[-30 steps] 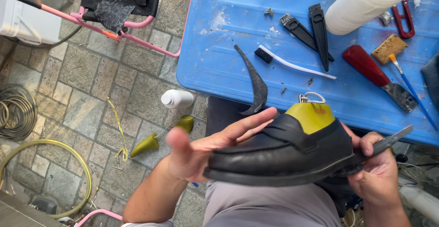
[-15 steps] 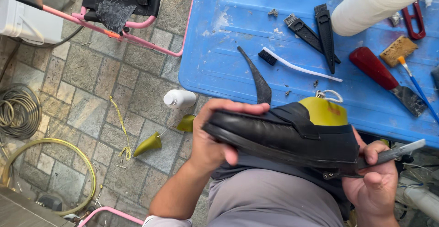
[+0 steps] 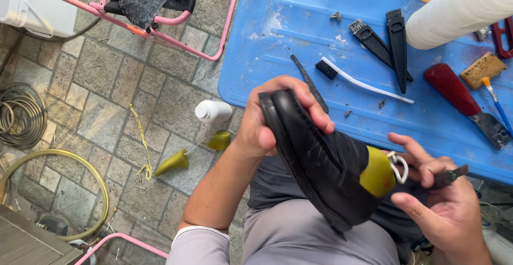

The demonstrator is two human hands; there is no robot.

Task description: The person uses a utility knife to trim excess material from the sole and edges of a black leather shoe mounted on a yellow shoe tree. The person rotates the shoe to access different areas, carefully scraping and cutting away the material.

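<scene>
Packages only: small white bottle [image 3: 212, 111] lying on its side on the stone floor, just left of the blue table [image 3: 256, 56]. White boxy container [image 3: 32, 6] at the top-left edge, partly cut off. No readable labels, signs or screens in view.

A blue plastic surface [image 3: 278, 46], scuffed and dusted white, carries a white-handled brush with black bristles [image 3: 363, 82], two black ridged tools [image 3: 387, 43] lying crossed, a dark curved strip [image 3: 309, 80], a red-handled scraper [image 3: 467, 104], a tan block [image 3: 483, 70], a blue-handled paintbrush [image 3: 498, 107] and a white roll [image 3: 462, 9]. On the stone-paved floor [image 3: 96, 78] lie a white bottle [image 3: 212, 111], two olive-green cones [image 3: 173, 162], a yellow tape measure [image 3: 140, 142], coiled wire [image 3: 18, 116] and a yellow hoop [image 3: 91, 182].
</scene>
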